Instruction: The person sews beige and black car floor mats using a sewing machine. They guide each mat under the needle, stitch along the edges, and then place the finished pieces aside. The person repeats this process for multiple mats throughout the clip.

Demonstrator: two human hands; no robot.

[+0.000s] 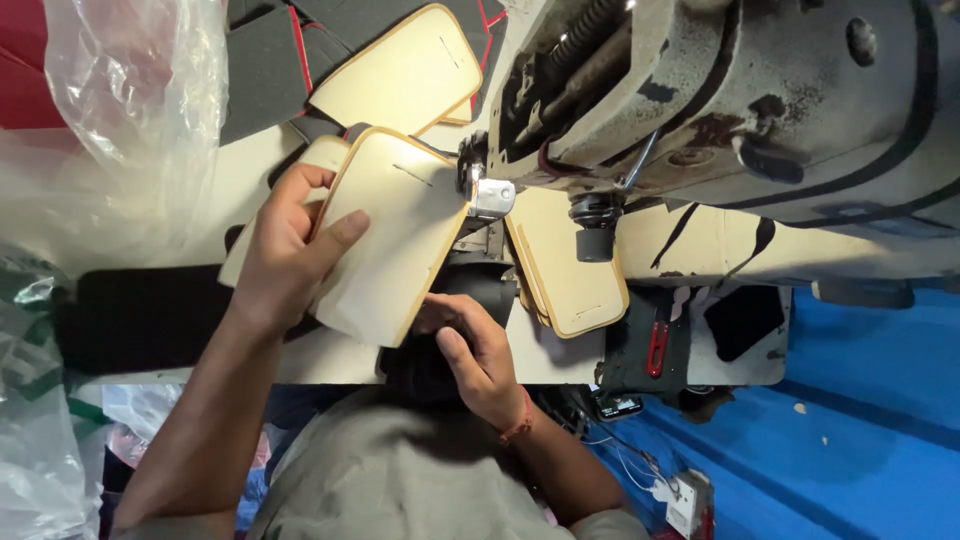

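- Landmark: the worn grey sewing machine (740, 110), its presser foot (490, 195) at centre frame.
- Left hand (285, 255) lies left of the foot, fingers spread flat and pressed on a cream, tan-edged padded piece (395, 235); that piece's right edge sits at the foot.
- Right hand (475, 350) is below the foot, fingers curled onto a dark piece (480, 285) under the cream one; the grip itself is partly hidden.
- Judged progress: one piece is at the needle; a stack of like cream pieces (570, 270) lies right of the foot, more (400, 70) above-left. Which are stitched, cannot tell.
- Surface: pale worktable (560, 355) under the machine, red-handled tool (656, 345) lower right.
- Room: clear plastic bag (110, 130) far left; blue floor (860, 440) right.
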